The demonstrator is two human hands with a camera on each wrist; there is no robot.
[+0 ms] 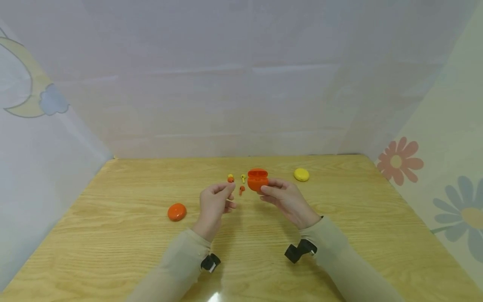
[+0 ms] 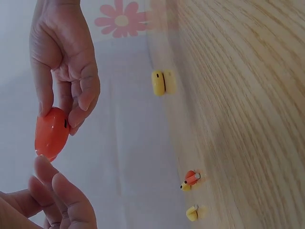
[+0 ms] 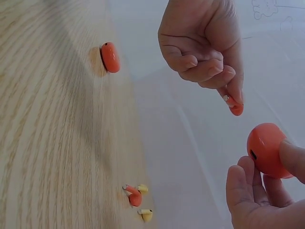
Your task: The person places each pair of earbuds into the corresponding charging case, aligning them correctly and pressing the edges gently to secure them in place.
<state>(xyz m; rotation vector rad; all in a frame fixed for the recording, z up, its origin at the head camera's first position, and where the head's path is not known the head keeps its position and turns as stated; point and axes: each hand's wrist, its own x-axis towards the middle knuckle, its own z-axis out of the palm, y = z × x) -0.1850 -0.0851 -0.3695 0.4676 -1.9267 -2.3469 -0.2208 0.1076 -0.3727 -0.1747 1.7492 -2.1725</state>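
Observation:
My left hand [image 1: 214,205] pinches an orange earbud [image 3: 235,107] between thumb and forefinger, as the right wrist view shows. Above the table, my right hand [image 1: 287,202] grips an orange earbud case [image 1: 258,183] with its lid raised. A small gap separates the earbud from this case. Below the hands lie another orange earbud [image 1: 242,190], a yellow earbud [image 1: 243,178] and a second yellow earbud [image 3: 143,189], which is partly hidden in the head view. Whether the raised case holds anything cannot be made out.
A closed round orange case [image 1: 177,212] lies on the wooden table [image 1: 124,243] to the left. Farther back on the right is a closed yellow case [image 1: 301,174]. A pale cloth backdrop [image 1: 241,105] rises behind the table's far edge.

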